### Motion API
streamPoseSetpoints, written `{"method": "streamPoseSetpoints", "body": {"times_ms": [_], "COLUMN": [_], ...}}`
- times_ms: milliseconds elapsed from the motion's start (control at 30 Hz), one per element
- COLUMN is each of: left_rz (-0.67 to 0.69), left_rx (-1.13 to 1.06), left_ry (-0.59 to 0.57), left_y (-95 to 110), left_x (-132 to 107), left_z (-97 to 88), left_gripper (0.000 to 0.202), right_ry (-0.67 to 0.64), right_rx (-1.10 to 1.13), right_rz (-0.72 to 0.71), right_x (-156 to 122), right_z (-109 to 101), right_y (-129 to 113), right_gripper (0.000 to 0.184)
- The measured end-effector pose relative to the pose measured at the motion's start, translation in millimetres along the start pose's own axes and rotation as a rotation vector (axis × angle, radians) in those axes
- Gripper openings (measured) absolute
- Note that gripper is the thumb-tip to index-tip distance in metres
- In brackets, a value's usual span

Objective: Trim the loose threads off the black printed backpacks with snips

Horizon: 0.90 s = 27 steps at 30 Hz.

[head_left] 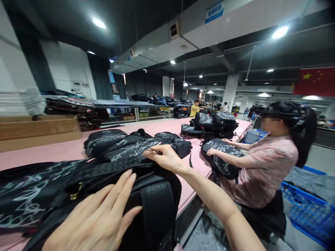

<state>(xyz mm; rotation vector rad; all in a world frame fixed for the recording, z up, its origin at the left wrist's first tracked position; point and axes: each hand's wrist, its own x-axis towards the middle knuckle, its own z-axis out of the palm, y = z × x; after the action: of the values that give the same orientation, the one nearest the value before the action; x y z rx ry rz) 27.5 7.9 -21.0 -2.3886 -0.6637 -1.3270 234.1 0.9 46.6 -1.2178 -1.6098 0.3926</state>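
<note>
A black backpack (158,205) lies right in front of me, its near side facing me. Across its upper part rests my left hand (91,216), fingers stretched out flat on the fabric below the zip seam. A gold-coloured zipper pull (75,191) shows just left of those fingers. At the far end of the same seam my right hand (166,157) is closed in a pinch, with a thin dark bit at its fingertips that is too small to name. Behind it lie more black backpacks (125,148) with white scribble prints.
The pink table (193,174) runs away from me. A co-worker (272,164) sits at its right edge, both hands on a printed backpack (220,157). Farther back is a pile of backpacks (209,122). A cardboard box (39,130) stands left, a blue crate (309,212) right.
</note>
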Motion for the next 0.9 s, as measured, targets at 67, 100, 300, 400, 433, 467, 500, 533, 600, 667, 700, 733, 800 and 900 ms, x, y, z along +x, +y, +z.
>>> {"method": "streamPoseSetpoints", "body": {"times_ms": [67,100,300,400,433,467,500,533,600,667,700,733,800,900], "left_rz": [-0.024,-0.036,-0.134,-0.173,-0.176,-0.176,-0.172,-0.166,-0.153,-0.141,-0.137,-0.135,-0.140,-0.145], "left_rx": [0.173,0.231,0.176,0.149,0.138,0.127,0.114,0.101,0.085,0.084,0.086,0.091,0.102,0.108], "left_ry": [-0.115,-0.199,-0.659,-0.671,-0.671,-0.669,-0.663,-0.653,-0.629,-0.628,-0.635,-0.646,-0.665,-0.663], "left_y": [6.0,8.4,20.0,25.0,26.3,27.1,27.7,28.0,28.0,28.2,28.5,28.9,30.1,31.9], "left_x": [10.4,16.5,51.3,52.9,51.1,48.9,46.7,44.8,42.5,42.0,42.0,42.0,41.2,37.6], "left_z": [-12.8,-19.3,-40.0,-39.8,-39.7,-39.8,-39.9,-40.1,-40.5,-40.7,-40.9,-41.0,-41.2,-40.4], "left_gripper": [0.063,0.064,0.072,0.073,0.074,0.074,0.074,0.074,0.073,0.073,0.073,0.073,0.076,0.080], "right_ry": [0.006,0.025,-0.182,-0.309,-0.328,-0.338,-0.351,-0.368,-0.396,-0.395,-0.386,-0.384,-0.421,-0.464], "right_rx": [0.193,0.268,0.310,0.253,0.225,0.193,0.168,0.154,0.154,0.189,0.211,0.222,0.208,0.132], "right_rz": [0.017,0.022,0.175,0.201,0.200,0.205,0.217,0.233,0.256,0.269,0.279,0.288,0.299,0.244], "right_x": [3.6,2.8,9.3,24.5,28.1,30.5,31.8,32.3,31.5,29.8,29.1,28.4,27.2,25.2], "right_z": [10.8,14.6,6.3,0.4,-0.4,-0.9,-1.1,-1.1,-1.0,-0.7,-0.6,-0.6,-0.5,-0.2], "right_y": [-4.8,-7.6,-4.1,-0.5,-0.9,-1.9,-3.1,-4.4,-6.4,-7.3,-7.5,-7.8,-8.9,-14.0], "right_gripper": [0.036,0.037,0.031,0.031,0.031,0.031,0.031,0.031,0.031,0.030,0.030,0.030,0.033,0.032]}}
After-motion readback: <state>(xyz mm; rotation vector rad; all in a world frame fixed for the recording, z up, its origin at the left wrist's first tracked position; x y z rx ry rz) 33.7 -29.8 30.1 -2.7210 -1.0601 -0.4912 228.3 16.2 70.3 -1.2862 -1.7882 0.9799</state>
